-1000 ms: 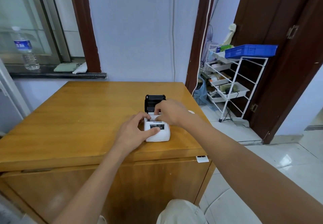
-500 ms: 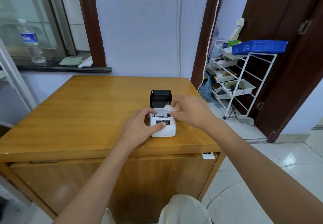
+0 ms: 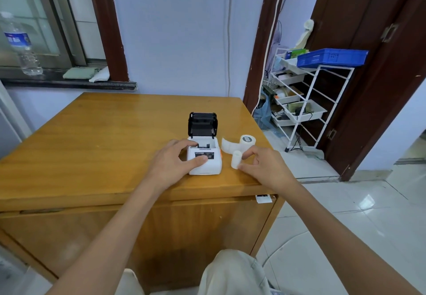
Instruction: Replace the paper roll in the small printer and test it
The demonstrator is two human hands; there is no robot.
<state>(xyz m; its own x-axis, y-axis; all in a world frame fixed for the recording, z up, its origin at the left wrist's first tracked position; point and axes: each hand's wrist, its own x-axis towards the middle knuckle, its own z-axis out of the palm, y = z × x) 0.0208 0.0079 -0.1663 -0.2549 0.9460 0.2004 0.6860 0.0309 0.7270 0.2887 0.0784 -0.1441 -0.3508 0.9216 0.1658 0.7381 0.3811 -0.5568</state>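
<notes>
A small white printer (image 3: pixel 206 161) stands near the front right of the wooden table (image 3: pixel 92 147), its black lid (image 3: pixel 202 124) tipped up and the paper bay open. My left hand (image 3: pixel 175 163) grips the printer's left side, thumb on its front. My right hand (image 3: pixel 265 165) pinches a small white empty roll core (image 3: pixel 236 159) upright on the table, just right of the printer. Behind the core stands a fuller white paper roll (image 3: pixel 247 142) with a loose tail (image 3: pixel 229 146) trailing left.
The table's right edge runs close beside my right hand. A white wire rack (image 3: pixel 299 101) with a blue basket (image 3: pixel 332 57) stands by the dark door at right. A water bottle (image 3: pixel 22 43) sits on the window sill at far left.
My right hand lifted the small core out of the printer bay and carried it right, down onto the table. The new roll came into view. My left hand stayed on the printer.
</notes>
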